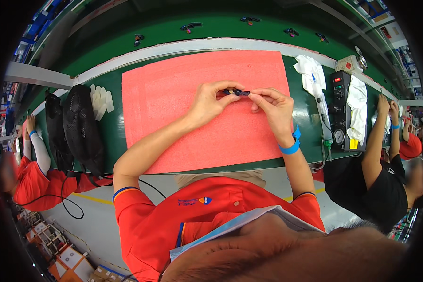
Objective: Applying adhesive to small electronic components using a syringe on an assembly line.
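A small dark part [235, 92] with a lighter, tan spot is held between my two hands, above the far half of a pink foam mat [174, 136]. My left hand [210, 101] pinches its left end between thumb and fingers. At its right end, my right hand [273, 107] grips with thumb and fingertips; a blue band circles that wrist. The fingers cover much of the part, and its exact kind is too small to tell.
Black mesh bags [83, 127] and pale finger-shaped pieces [101, 101] lie left of the mat. At right are a white cloth [310, 73], a pen-like tool [320, 105] and a black control box [339, 108]. Small parts sit on a green belt [221, 30] beyond. Co-workers flank me.
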Demonstrator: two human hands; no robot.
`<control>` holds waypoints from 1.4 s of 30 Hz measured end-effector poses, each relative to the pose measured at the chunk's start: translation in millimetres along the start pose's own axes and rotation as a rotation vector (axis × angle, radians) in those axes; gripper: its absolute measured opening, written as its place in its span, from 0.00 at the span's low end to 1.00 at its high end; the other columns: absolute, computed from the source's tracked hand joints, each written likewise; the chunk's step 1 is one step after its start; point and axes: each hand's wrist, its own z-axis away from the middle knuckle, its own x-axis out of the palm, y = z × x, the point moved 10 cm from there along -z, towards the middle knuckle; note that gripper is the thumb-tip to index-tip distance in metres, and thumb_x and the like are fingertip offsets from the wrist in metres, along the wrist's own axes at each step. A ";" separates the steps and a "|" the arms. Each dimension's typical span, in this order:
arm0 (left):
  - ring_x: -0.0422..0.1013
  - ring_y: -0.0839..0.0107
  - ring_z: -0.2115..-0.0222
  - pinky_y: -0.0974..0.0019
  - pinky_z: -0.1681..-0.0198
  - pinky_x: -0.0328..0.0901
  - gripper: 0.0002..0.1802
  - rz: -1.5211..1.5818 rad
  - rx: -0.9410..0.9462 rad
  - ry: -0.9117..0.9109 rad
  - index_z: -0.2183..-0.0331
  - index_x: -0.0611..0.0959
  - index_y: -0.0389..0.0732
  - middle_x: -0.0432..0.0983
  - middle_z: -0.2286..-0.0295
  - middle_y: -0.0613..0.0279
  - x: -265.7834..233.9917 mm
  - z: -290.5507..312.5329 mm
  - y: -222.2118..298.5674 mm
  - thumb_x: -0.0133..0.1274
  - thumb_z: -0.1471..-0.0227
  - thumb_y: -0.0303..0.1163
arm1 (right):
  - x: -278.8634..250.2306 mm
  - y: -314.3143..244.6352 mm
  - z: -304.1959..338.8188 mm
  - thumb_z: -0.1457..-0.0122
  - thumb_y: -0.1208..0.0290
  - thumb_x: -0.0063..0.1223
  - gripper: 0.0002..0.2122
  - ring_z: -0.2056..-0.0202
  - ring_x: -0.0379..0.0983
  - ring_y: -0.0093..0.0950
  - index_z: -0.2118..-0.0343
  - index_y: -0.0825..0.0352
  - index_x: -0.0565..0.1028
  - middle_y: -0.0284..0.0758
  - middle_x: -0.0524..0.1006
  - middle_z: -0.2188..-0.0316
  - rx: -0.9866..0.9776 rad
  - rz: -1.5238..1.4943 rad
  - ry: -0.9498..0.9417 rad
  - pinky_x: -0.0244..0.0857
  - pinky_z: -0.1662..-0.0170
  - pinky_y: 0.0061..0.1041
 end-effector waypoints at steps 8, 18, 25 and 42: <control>0.68 0.76 0.68 0.74 0.64 0.64 0.12 -0.046 0.040 -0.003 0.67 0.75 0.34 0.73 0.70 0.61 0.6 0.4 5.2 0.49 0.60 0.18 | 0.6 2.8 -0.3 0.55 0.80 0.52 0.05 0.82 0.67 0.16 0.73 0.72 0.73 0.32 0.72 0.83 0.032 0.018 -0.010 0.62 0.78 0.12; 0.69 0.76 0.71 0.73 0.67 0.65 0.13 0.011 0.005 0.012 0.66 0.76 0.36 0.74 0.71 0.60 1.8 5.4 4.7 0.51 0.61 0.21 | 1.7 2.7 0.8 0.55 0.80 0.51 0.05 0.82 0.67 0.16 0.73 0.73 0.72 0.32 0.73 0.82 0.039 0.003 -0.016 0.62 0.78 0.13; 0.69 0.78 0.72 0.75 0.68 0.65 0.14 0.094 -0.059 0.030 0.67 0.76 0.35 0.74 0.72 0.60 1.9 8.8 6.5 0.54 0.62 0.23 | 4.0 2.5 0.6 0.55 0.81 0.51 0.06 0.80 0.68 0.17 0.73 0.74 0.72 0.34 0.73 0.80 0.036 -0.026 -0.040 0.63 0.77 0.14; 0.70 0.70 0.70 0.72 0.66 0.65 0.10 -0.071 0.325 0.059 0.71 0.78 0.35 0.74 0.71 0.57 -3.5 17.9 51.8 0.53 0.64 0.19 | 11.6 -54.9 14.3 0.59 0.85 0.52 0.06 0.76 0.70 0.23 0.74 0.73 0.73 0.36 0.72 0.76 -0.438 0.260 -0.116 0.66 0.75 0.16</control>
